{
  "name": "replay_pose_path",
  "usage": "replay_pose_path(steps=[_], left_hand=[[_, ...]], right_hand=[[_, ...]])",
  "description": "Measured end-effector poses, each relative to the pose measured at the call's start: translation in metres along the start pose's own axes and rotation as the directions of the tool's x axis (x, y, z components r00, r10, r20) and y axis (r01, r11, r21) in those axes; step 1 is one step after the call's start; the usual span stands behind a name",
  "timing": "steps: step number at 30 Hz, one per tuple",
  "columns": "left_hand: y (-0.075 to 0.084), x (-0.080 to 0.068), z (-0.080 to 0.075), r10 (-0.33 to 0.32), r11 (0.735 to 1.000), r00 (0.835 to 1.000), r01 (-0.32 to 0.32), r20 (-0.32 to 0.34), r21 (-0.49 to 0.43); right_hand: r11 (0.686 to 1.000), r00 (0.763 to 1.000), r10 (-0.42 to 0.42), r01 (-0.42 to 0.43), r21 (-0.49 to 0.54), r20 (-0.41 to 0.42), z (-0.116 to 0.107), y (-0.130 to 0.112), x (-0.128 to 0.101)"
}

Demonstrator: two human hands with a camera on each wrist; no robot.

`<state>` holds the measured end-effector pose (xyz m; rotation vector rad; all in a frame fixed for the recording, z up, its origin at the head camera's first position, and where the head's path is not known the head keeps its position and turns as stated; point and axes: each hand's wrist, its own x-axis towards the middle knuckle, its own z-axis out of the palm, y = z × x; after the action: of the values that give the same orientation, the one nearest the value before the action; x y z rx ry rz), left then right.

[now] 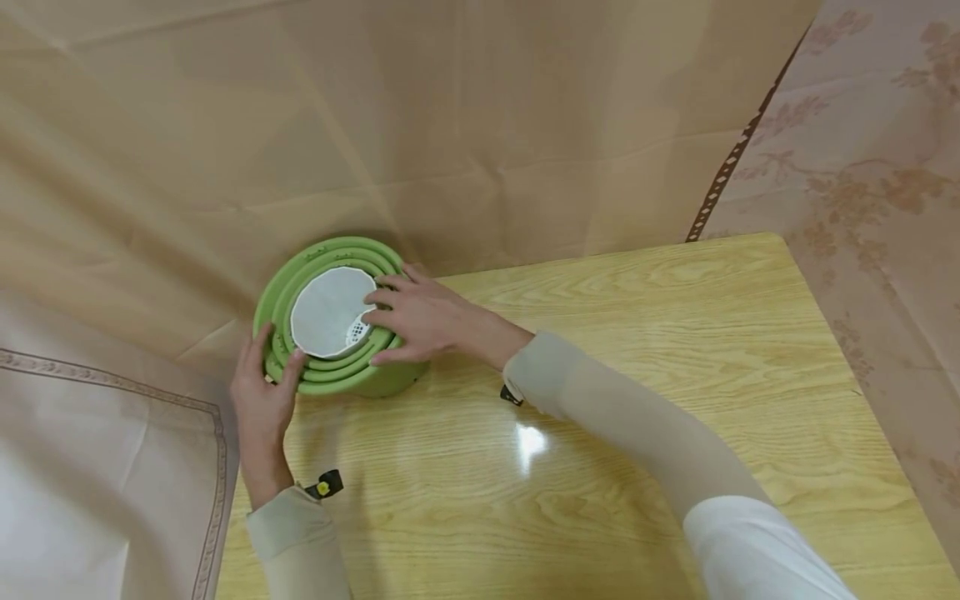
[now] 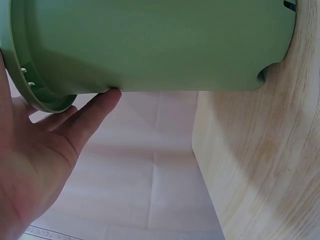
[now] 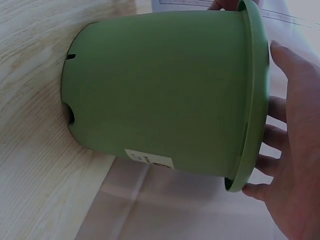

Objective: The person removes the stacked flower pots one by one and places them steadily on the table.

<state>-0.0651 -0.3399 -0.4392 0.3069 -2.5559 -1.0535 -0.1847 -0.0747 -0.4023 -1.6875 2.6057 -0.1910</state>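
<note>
A large green plant pot (image 1: 390, 382) stands upright on the table, with smaller green pots nested inside it, their rims (image 1: 281, 292) forming rings. Innermost is a white pot (image 1: 326, 304), its base pierced with small holes. My left hand (image 1: 262, 400) holds the near-left rim, thumb over the top and fingers outside. In the left wrist view, a fingertip (image 2: 114, 94) touches the wall below the rim. From the right, my right hand (image 1: 427, 315) reaches across the rims with spread fingers, fingertips right at the white pot's edge. The right wrist view shows that hand (image 3: 300, 135) above the outer rim.
The wood-grain table (image 1: 600, 467) extends to the right and toward me. Beige cloth (image 1: 525, 125) hangs close behind the pots, and pale cloth (image 1: 82, 467) borders the left side. A printed label (image 3: 149, 158) sticks to the outer pot's wall.
</note>
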Motion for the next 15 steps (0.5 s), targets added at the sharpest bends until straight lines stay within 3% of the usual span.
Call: replay_pose_path(steps=[11, 15], left_hand=[[0.002, -0.001, -0.004, -0.104, 0.992, 0.994, 0.106, 0.03, -0.071], [0.0, -0.001, -0.006, -0.169, 0.98, 0.983, 0.175, 0.067, -0.093]], right_hand=[[1.0, 1.0, 0.004, -0.004, -0.011, 0.03, -0.006, -0.003, 0.009], [1.0, 0.999, 0.006, -0.004, -0.029, 0.053, -0.008, -0.003, 0.013]])
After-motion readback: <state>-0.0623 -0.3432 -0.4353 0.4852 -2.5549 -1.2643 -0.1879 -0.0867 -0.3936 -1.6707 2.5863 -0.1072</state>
